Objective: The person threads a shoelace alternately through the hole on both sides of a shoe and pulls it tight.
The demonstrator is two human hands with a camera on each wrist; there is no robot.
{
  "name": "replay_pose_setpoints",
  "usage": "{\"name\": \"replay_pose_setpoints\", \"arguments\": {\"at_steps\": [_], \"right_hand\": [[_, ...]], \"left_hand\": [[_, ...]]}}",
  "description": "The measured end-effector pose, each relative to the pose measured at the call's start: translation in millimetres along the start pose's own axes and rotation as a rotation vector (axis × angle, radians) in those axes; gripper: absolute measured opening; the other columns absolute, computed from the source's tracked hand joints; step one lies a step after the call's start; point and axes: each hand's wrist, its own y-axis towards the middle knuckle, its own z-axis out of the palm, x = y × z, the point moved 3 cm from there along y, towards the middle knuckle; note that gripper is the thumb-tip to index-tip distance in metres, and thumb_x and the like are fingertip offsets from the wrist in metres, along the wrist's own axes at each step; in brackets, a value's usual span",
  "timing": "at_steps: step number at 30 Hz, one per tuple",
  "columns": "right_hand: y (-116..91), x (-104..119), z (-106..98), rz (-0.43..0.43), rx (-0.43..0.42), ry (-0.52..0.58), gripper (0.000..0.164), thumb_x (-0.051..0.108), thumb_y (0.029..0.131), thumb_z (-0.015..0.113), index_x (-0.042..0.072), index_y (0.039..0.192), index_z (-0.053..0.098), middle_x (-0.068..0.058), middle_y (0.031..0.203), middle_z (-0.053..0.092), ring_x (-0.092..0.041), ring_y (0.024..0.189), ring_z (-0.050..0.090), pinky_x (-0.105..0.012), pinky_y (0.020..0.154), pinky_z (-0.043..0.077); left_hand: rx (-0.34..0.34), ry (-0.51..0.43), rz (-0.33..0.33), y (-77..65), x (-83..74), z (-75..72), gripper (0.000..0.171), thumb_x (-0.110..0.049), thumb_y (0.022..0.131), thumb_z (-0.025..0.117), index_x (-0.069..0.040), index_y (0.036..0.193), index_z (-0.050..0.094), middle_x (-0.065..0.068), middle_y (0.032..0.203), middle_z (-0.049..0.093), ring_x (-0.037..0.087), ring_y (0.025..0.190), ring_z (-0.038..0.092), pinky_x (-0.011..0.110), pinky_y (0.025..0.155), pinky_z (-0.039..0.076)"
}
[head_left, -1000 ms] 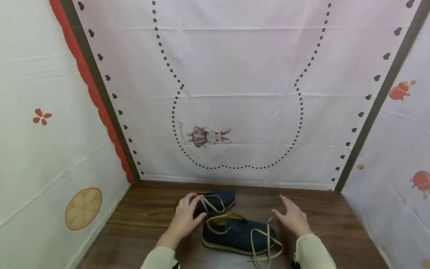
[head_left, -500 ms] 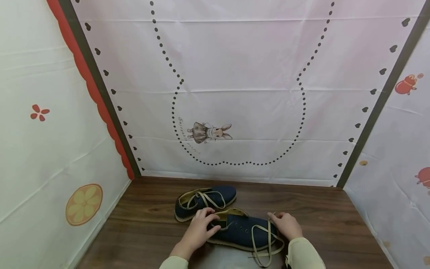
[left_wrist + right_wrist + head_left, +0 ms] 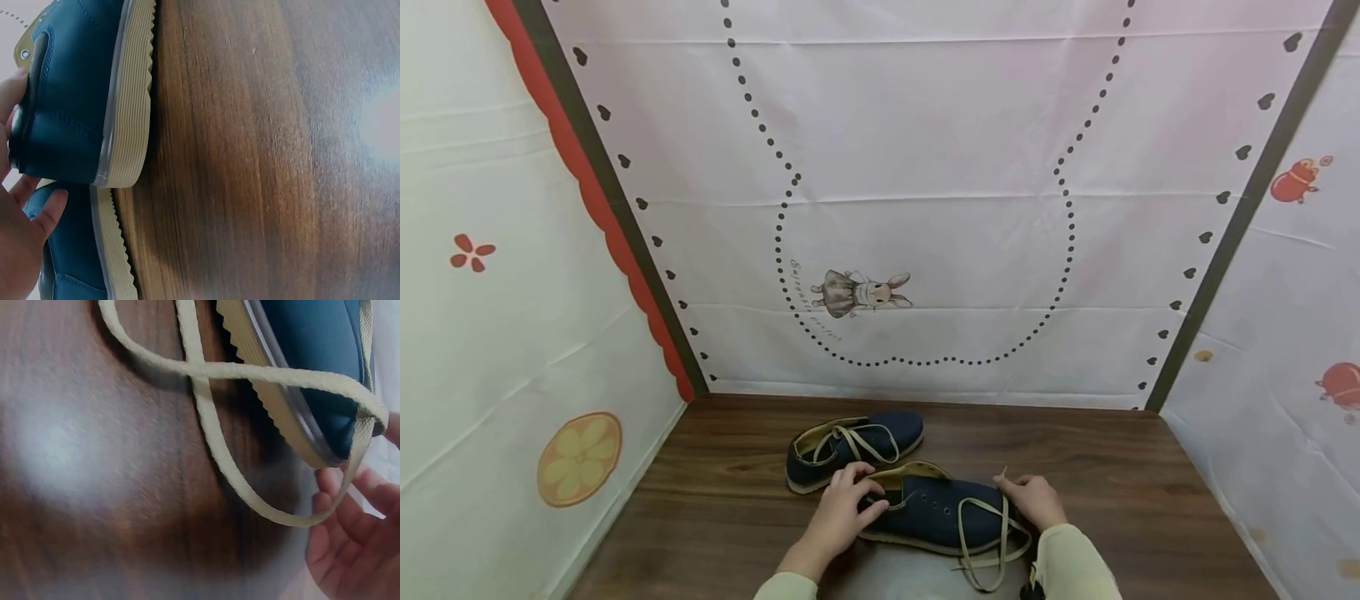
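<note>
Navy lace-up shoe [image 3: 917,522] stands just in front of its laced mate [image 3: 872,437]. I see the right hand [image 3: 1036,500] pinching the beige lace [image 3: 212,430]; whether the left hand [image 3: 841,515] grips, I cannot tell. Hasty pulling could tangle the lace.

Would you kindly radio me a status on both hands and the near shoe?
Left hand at heel of near shoe; right hand pinching lace by its toe. Eyelets in view unlaced. Far shoe close behind, seemingly not in the way.
</note>
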Motion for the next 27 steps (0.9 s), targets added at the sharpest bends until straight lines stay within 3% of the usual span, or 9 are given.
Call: {"name": "replay_pose_setpoints", "arguments": {"at_steps": [3, 9, 14, 18, 21, 23, 27], "right_hand": [[-2.0, -2.7, 0.9, 0.001, -0.015, 0.032, 0.039, 0.039, 0.089, 0.059, 0.005, 0.069, 0.063, 0.001, 0.056, 0.046, -0.014, 0.053, 0.042, -0.030, 0.053, 0.037], [-7.4, -1.4, 1.2, -0.086, -0.114, 0.147, 0.020, 0.019, 0.088, 0.062, 0.000, 0.090, 0.069, -0.008, 0.086, 0.064, -0.020, 0.075, 0.056, -0.038, 0.067, 0.046], [-10.1, 3.4, -0.9, -0.138, -0.176, 0.270, 0.011, 0.001, 0.087, 0.057, -0.005, 0.092, 0.064, -0.008, 0.080, 0.061, -0.019, 0.072, 0.055, -0.033, 0.063, 0.044], [-13.4, 6.3, -2.4, -0.127, -0.167, 0.470, 0.013, -0.011, 0.087, 0.040, -0.010, 0.088, 0.054, -0.008, 0.071, 0.056, -0.016, 0.062, 0.052, -0.027, 0.056, 0.043], [-16.3, 10.4, -3.3, -0.094, -0.098, 0.586, 0.015, -0.007, 0.090, 0.032, -0.007, 0.086, 0.047, -0.004, 0.064, 0.047, -0.012, 0.051, 0.042, -0.025, 0.047, 0.038], [-18.7, 13.8, -3.8, -0.078, -0.055, 0.608, 0.015, 0.002, 0.094, 0.035, -0.005, 0.085, 0.045, -0.001, 0.059, 0.039, -0.011, 0.046, 0.033, -0.025, 0.043, 0.031], [-22.1, 17.5, -3.3, -0.069, -0.013, 0.554, 0.034, 0.028, 0.098, 0.046, -0.004, 0.086, 0.048, 0.001, 0.052, 0.030, -0.011, 0.041, 0.025, -0.026, 0.041, 0.027]], "left_hand": [[0.005, 0.004, -0.034, 2.5, -0.4, 3.2, 0.006, -0.030, 0.087, 0.065, -0.024, 0.088, 0.064, 0.003, 0.120, 0.046, 0.030, 0.109, 0.044, 0.053, 0.084, 0.038], [-0.012, 0.029, -0.065, 2.2, -1.7, 4.9, 0.006, -0.030, 0.086, 0.065, -0.025, 0.084, 0.064, 0.003, 0.119, 0.046, 0.031, 0.109, 0.043, 0.053, 0.083, 0.038], [-0.022, 0.049, -0.070, 0.4, -1.5, 3.5, 0.006, -0.028, 0.085, 0.067, -0.024, 0.083, 0.064, 0.004, 0.118, 0.048, 0.031, 0.109, 0.044, 0.053, 0.081, 0.038], [-0.013, 0.052, -0.086, -2.9, -0.7, 3.4, 0.006, -0.028, 0.086, 0.067, -0.024, 0.083, 0.063, 0.005, 0.119, 0.048, 0.031, 0.109, 0.044, 0.053, 0.082, 0.038], [-0.018, 0.038, -0.081, -3.9, -2.7, 3.6, 0.006, -0.028, 0.085, 0.067, -0.024, 0.084, 0.063, 0.005, 0.120, 0.049, 0.032, 0.109, 0.045, 0.054, 0.082, 0.038], [-0.025, 0.031, -0.081, -3.3, -4.5, 3.2, 0.006, -0.028, 0.085, 0.067, -0.024, 0.085, 0.063, 0.005, 0.120, 0.049, 0.032, 0.110, 0.045, 0.055, 0.083, 0.038], [-0.036, 0.035, -0.092, -0.3, -8.2, 2.3, 0.006, -0.027, 0.086, 0.067, -0.022, 0.087, 0.064, 0.005, 0.120, 0.049, 0.032, 0.112, 0.043, 0.055, 0.087, 0.035]]}}
